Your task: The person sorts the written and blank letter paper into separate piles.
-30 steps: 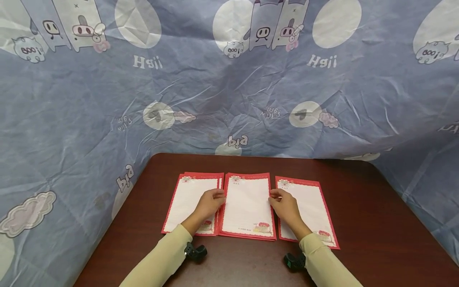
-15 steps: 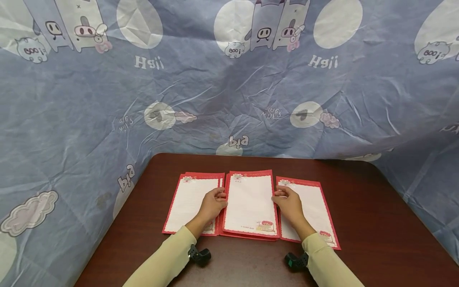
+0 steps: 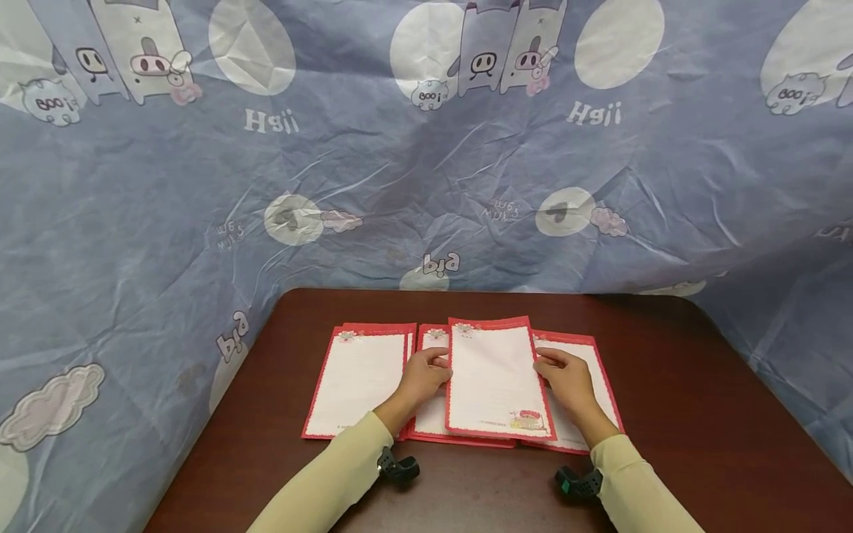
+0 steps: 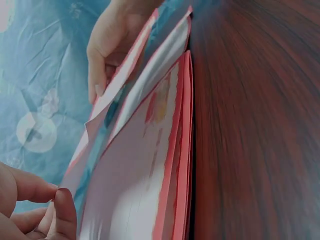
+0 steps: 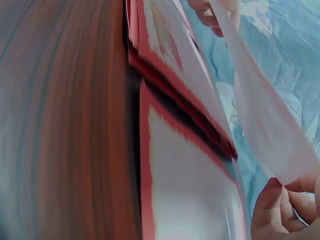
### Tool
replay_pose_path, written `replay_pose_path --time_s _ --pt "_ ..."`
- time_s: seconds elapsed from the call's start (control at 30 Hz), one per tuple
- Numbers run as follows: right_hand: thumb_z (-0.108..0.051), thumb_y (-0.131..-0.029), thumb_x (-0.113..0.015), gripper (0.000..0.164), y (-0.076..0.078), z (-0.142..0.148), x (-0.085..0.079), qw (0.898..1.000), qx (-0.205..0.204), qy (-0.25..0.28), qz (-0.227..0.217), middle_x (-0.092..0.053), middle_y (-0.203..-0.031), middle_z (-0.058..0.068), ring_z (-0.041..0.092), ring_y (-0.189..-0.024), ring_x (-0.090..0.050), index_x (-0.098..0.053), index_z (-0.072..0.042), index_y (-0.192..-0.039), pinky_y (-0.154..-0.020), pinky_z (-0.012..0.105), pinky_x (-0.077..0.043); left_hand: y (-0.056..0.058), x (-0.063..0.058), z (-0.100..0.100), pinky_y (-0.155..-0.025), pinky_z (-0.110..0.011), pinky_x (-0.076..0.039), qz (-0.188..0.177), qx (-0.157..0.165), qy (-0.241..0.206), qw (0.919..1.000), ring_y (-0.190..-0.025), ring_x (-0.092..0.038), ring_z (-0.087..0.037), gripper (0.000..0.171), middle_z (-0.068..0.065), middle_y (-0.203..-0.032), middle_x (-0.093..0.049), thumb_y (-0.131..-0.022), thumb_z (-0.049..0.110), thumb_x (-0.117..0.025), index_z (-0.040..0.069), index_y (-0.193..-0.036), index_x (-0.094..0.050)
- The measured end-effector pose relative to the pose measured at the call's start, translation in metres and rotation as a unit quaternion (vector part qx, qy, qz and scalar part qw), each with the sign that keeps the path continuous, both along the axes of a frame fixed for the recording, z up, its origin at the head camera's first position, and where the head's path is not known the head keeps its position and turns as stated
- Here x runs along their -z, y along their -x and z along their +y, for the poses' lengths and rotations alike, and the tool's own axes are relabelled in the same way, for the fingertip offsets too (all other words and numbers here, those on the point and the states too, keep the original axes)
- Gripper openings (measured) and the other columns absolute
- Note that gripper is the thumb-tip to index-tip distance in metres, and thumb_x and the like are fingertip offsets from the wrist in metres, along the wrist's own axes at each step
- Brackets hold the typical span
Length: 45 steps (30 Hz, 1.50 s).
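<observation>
A white sheet of paper with a red border (image 3: 496, 377) is held up over the table between both hands. My left hand (image 3: 425, 376) pinches its left edge between thumb and fingers, and my right hand (image 3: 568, 377) pinches the right edge. Both wrist views show the sheet raised above the other papers, slightly bowed. Beneath it, partly covered, lies the middle stack of matching sheets (image 3: 429, 418). To the left is another stack (image 3: 363, 381). The right-hand sheet (image 3: 586, 352) is partly hidden by the held sheet and my right hand.
The dark brown table (image 3: 680, 414) has rounded far corners. Behind it hangs a blue patterned cloth (image 3: 373, 163), reaching round both sides. A black strap (image 3: 398, 468) sits on the left wrist and another black strap (image 3: 578, 483) on the right.
The top sheet of the middle stack has come up off it and moved right, both hands travelling with it. It now overlaps the right-hand sheet, and another sheet shows underneath on the middle stack.
</observation>
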State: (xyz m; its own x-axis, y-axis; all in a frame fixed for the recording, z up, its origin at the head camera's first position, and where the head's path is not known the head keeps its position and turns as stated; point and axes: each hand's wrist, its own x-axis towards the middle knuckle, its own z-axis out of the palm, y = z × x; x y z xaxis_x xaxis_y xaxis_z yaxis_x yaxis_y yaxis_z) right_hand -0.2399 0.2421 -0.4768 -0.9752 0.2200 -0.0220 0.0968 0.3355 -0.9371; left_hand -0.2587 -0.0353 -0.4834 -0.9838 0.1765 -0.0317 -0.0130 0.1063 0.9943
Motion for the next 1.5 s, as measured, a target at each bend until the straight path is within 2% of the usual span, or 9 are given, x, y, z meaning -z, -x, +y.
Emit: replay_pose_path --time_s 0.13,0.27,0.53,0.73,0.97,1.13,1.27,1.4,1.5 --pt "-0.017 -0.099 -0.066 0.04 -0.005 0.016 -0.001 1.0 0.013 -0.021 -0.008 -0.068 -0.116 0.015 0.006 -0.087 -0.06 -0.063 0.001 -0.135 -0.072 0.017 -0.052 0.002 0.0 0.018 -0.061 -0.03 -0.055 0.004 0.012 -0.003 0.9999 -0.068 -0.057 -0.01 0.045 -0.009 -0.09 -0.061 -0.088 -0.008 -0.064 -0.007 -0.132 -0.061" --pt "-0.02 -0.101 -0.064 0.041 -0.011 0.034 -0.002 0.998 0.023 -0.06 -0.017 -0.068 -0.119 0.016 0.011 -0.091 -0.059 -0.062 0.0 -0.136 -0.071 0.017 -0.051 0.003 -0.002 0.037 -0.059 -0.028 -0.052 0.005 0.026 0.013 0.9996 -0.065 -0.055 -0.012 0.045 -0.006 -0.085 -0.061 -0.088 -0.009 -0.064 -0.006 -0.132 -0.062" --pt "-0.02 -0.101 -0.061 0.041 -0.017 0.066 -0.001 0.993 0.027 -0.114 -0.015 -0.067 -0.118 0.02 0.022 -0.098 -0.056 -0.062 0.003 -0.135 -0.069 0.017 -0.048 0.007 -0.001 0.073 -0.056 -0.026 -0.054 0.021 0.052 0.065 0.9963 -0.061 -0.056 -0.009 0.047 0.0 -0.081 -0.062 -0.085 -0.008 -0.068 -0.004 -0.131 -0.064" --pt "-0.016 -0.101 -0.061 0.039 -0.018 0.085 0.0 0.989 0.04 -0.141 -0.014 -0.067 -0.117 0.023 0.027 -0.1 -0.057 -0.062 0.005 -0.134 -0.067 0.018 -0.047 0.007 -0.001 0.092 -0.054 -0.022 -0.052 0.023 0.074 0.104 0.9915 -0.059 -0.058 -0.009 0.044 0.004 -0.08 -0.062 -0.087 -0.004 -0.069 -0.003 -0.131 -0.064" --pt "-0.016 -0.101 -0.06 0.038 -0.019 0.1 0.0 0.984 0.039 -0.169 -0.032 -0.066 -0.117 0.025 0.034 -0.103 -0.059 -0.062 0.005 -0.133 -0.07 0.022 -0.047 0.008 -0.004 0.102 -0.058 -0.021 -0.049 0.008 0.114 0.125 0.9856 -0.06 -0.062 -0.011 0.045 0.003 -0.077 -0.066 -0.09 -0.001 -0.07 -0.006 -0.134 -0.06" --pt "-0.017 -0.102 -0.059 0.04 -0.021 0.106 0.001 0.983 0.034 -0.174 -0.041 -0.065 -0.12 0.028 0.036 -0.104 -0.061 -0.06 0.007 -0.134 -0.077 0.033 -0.052 0.008 -0.006 0.107 -0.062 -0.019 -0.046 0.02 0.119 0.152 0.981 -0.059 -0.061 -0.01 0.043 0.004 -0.074 -0.066 -0.091 0.004 -0.07 -0.006 -0.133 -0.062" --pt "-0.02 -0.102 -0.058 0.044 -0.024 0.11 0.0 0.982 0.034 -0.177 -0.05 -0.06 -0.127 0.032 0.039 -0.105 -0.059 -0.058 0.008 -0.135 -0.083 0.044 -0.053 0.007 -0.008 0.111 -0.059 -0.019 -0.045 0.017 0.125 0.158 0.9793 -0.061 -0.061 -0.01 0.041 0.005 -0.071 -0.063 -0.092 0.007 -0.07 -0.006 -0.13 -0.063" --pt "-0.022 -0.103 -0.057 0.045 -0.026 0.11 0.0 0.981 0.04 -0.185 -0.051 -0.056 -0.132 0.033 0.042 -0.11 -0.057 -0.057 0.008 -0.136 -0.088 0.052 -0.052 0.006 -0.012 0.109 -0.058 -0.02 -0.043 0.025 0.134 0.181 0.974 -0.059 -0.055 -0.007 0.034 0.004 -0.068 -0.06 -0.093 0.01 -0.071 -0.005 -0.123 -0.066" --pt "-0.022 -0.103 -0.057 0.043 -0.025 0.108 0.0 0.98 0.046 -0.188 -0.044 -0.057 -0.131 0.032 0.042 -0.111 -0.057 -0.058 0.007 -0.135 -0.087 0.05 -0.051 0.007 -0.014 0.105 -0.058 -0.021 -0.041 0.041 0.136 0.201 0.9694 -0.058 -0.051 -0.007 0.024 0.004 -0.065 -0.058 -0.093 0.012 -0.071 -0.004 -0.112 -0.07"
